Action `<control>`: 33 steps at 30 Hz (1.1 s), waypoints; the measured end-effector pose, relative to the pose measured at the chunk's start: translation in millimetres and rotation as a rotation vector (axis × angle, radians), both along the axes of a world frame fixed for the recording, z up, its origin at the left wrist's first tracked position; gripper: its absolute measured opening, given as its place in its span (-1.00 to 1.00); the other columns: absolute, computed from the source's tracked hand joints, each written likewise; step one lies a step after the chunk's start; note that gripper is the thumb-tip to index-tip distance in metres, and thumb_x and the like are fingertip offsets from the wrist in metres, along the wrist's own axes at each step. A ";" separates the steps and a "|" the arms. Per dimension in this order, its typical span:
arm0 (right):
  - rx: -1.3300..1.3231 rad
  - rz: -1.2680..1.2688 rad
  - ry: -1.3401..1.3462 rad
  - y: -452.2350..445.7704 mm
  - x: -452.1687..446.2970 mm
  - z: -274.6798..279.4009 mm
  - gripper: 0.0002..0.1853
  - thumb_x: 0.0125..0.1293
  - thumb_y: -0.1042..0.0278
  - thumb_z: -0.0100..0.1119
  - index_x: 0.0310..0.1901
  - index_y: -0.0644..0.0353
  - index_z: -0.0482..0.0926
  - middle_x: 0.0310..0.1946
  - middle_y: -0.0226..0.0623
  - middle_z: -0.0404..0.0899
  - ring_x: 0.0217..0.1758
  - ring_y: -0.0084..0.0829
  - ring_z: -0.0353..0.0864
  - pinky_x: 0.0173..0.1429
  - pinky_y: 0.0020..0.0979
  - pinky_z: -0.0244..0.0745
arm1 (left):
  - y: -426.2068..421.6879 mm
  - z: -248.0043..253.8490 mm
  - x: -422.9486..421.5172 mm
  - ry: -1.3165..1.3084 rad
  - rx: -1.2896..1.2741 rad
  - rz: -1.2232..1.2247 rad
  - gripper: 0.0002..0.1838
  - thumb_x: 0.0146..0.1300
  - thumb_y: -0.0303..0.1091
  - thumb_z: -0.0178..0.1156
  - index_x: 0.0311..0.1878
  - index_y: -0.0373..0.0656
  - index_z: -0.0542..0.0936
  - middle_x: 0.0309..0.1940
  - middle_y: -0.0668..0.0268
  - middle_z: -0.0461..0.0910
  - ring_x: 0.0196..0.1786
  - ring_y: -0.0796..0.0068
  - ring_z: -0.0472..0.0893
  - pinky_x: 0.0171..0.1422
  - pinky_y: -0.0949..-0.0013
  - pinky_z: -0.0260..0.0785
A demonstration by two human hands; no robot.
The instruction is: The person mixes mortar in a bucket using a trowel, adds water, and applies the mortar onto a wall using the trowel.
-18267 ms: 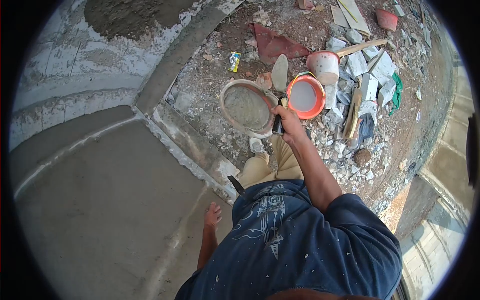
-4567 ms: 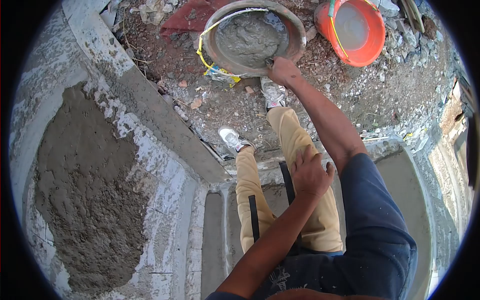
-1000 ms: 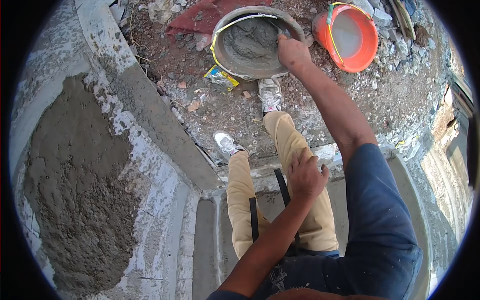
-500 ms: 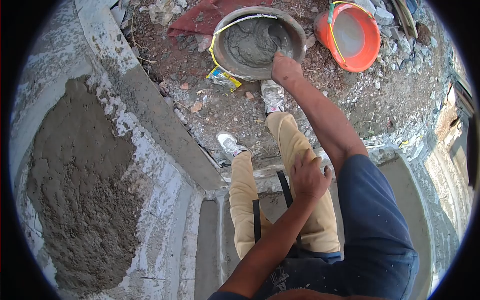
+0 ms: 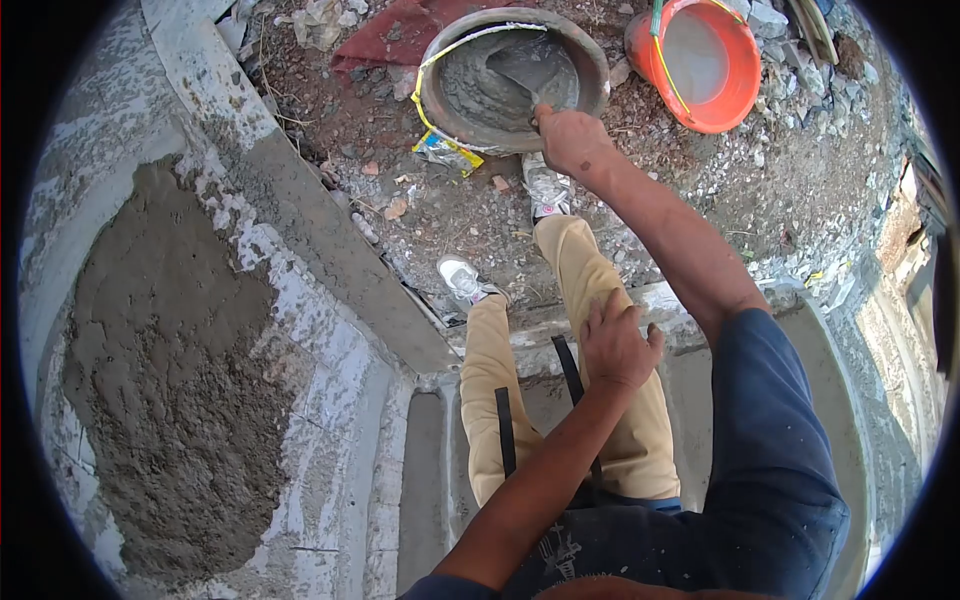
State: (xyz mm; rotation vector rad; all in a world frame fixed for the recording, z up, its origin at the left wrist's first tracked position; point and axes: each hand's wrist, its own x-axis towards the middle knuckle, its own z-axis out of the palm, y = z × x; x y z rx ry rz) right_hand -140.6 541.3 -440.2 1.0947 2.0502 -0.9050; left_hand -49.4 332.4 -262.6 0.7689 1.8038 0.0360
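My right hand (image 5: 573, 140) is wrapped round the handle of a trowel (image 5: 528, 72) at the near rim of a dark bucket (image 5: 597, 72). The mortar-smeared blade lies inside the bucket, against wet grey mortar (image 5: 462, 98). Most of the handle is hidden by my fingers. My left hand (image 5: 618, 345) rests on my right thigh, fingers spread and holding nothing. On the left, a broad patch of wet mortar (image 5: 180, 390) covers part of a whitish concrete surface (image 5: 335, 400).
An orange bucket (image 5: 745, 95) of cloudy water stands right of the mortar bucket. A red cloth (image 5: 385, 40) and a yellow-blue wrapper (image 5: 445, 155) lie nearby on rubble-strewn ground. A concrete ledge (image 5: 330, 240) runs diagonally along the left.
The trowel blade has moved left within the bucket and shows more of its face, with mortar shifted about it. My right hand has turned slightly; my left hand stays on the thigh.
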 end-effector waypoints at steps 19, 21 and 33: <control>-0.043 -0.432 0.349 -17.8 37.2 -103.1 -0.31 0.19 0.08 0.29 0.27 0.42 0.52 0.05 0.21 0.67 0.17 0.07 0.68 0.29 -0.13 0.52 | 16.2 6.4 -16.9 -0.052 -0.071 0.029 -0.58 0.21 -0.06 0.30 0.06 -0.08 0.70 0.38 0.19 0.40 0.46 0.05 0.30 0.44 0.02 0.22; -0.014 -0.427 0.438 -33.9 80.2 -135.9 -0.37 0.18 0.18 0.30 0.22 0.44 0.55 -0.15 0.01 0.74 -0.07 -0.17 0.74 0.10 -0.25 0.56 | 17.9 6.0 -16.0 -0.058 -0.093 0.087 -0.57 0.21 -0.06 0.30 0.07 -0.08 0.69 0.39 0.19 0.40 0.47 0.05 0.28 0.46 0.00 0.19; -0.775 -0.974 0.627 -37.6 52.3 99.9 -0.53 0.30 0.39 0.11 0.26 0.20 0.45 -0.35 -0.40 0.55 -0.45 -0.60 0.50 -0.44 -0.51 0.42 | -121.2 14.8 -92.3 0.272 -0.120 0.538 -0.25 0.41 0.19 0.12 0.43 -0.23 0.39 0.46 -0.02 0.38 0.43 -0.11 0.44 0.49 -0.01 0.27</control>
